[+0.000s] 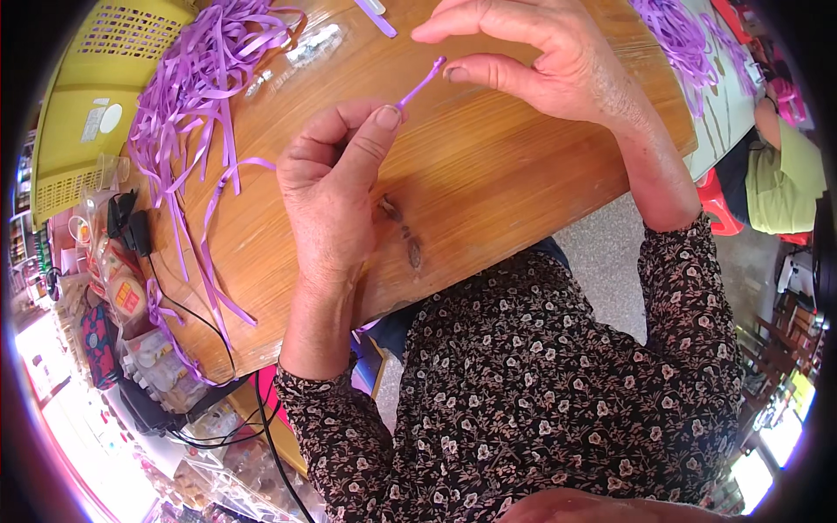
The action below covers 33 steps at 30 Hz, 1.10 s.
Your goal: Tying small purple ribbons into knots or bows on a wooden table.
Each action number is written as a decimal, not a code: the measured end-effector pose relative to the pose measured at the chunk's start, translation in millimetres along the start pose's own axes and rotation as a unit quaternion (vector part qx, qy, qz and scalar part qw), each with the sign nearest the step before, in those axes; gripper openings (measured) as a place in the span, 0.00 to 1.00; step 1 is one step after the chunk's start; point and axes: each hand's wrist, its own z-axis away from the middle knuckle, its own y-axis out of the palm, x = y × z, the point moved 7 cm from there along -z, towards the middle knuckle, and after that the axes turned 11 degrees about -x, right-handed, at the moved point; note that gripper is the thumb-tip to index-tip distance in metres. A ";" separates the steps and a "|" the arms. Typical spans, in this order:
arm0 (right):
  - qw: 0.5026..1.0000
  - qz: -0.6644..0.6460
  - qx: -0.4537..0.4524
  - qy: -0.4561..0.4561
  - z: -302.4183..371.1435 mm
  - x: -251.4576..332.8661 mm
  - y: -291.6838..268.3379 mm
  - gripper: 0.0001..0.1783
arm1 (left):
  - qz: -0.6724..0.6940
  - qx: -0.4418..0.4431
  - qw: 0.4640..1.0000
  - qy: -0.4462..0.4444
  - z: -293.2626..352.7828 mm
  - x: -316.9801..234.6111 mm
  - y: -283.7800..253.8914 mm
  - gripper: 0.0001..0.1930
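My left hand [336, 174] pinches a narrow purple ribbon [422, 83] between thumb and forefinger. The ribbon's short end sticks up past the fingertips, looks rolled or twisted tight, and has a small knob at its tip. A flat length of purple ribbon comes out on the left of that hand, toward the heap of purple ribbons [205, 65] on the wooden table [497, 174]. My right hand [558, 65] is open, its thumb and fingers apart, the thumb tip just beside the knob. Nothing shows between its fingers.
A yellow-green plastic basket [113, 74] stands at the far left. Below it are a black clip-like object [129, 222] with a cord and bagged items [161, 366]. More purple ribbons [676, 44] hang at the far right. A person in a yellow-green garment [785, 179] sits beyond.
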 end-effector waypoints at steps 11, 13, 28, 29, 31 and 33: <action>0.971 -0.047 0.089 0.217 -6.1 3.6 5.7 0.15 | -0.001 0.009 1.000 -0.018 1.6 3.4 0.8 0.04; 0.984 -0.008 0.083 0.159 3.3 2.3 13.3 0.11 | 0.002 0.014 1.000 -0.016 1.3 3.5 3.5 0.04; 1.000 -0.025 0.003 0.002 -18.0 16.2 11.3 0.05 | -0.027 -0.027 0.998 0.048 1.6 -5.7 -4.4 0.03; 0.970 0.051 0.150 0.186 -20.7 7.3 15.2 0.05 | -0.028 -0.037 0.998 0.053 1.6 -6.5 -7.0 0.03; 0.959 0.060 0.139 0.239 -19.2 -3.9 6.5 0.04 | -0.214 0.001 0.933 0.289 7.2 -27.8 4.4 0.05; 0.946 0.065 0.129 0.290 -18.8 -12.9 5.2 0.04 | -0.279 -0.009 0.898 0.341 8.9 -42.9 -0.4 0.07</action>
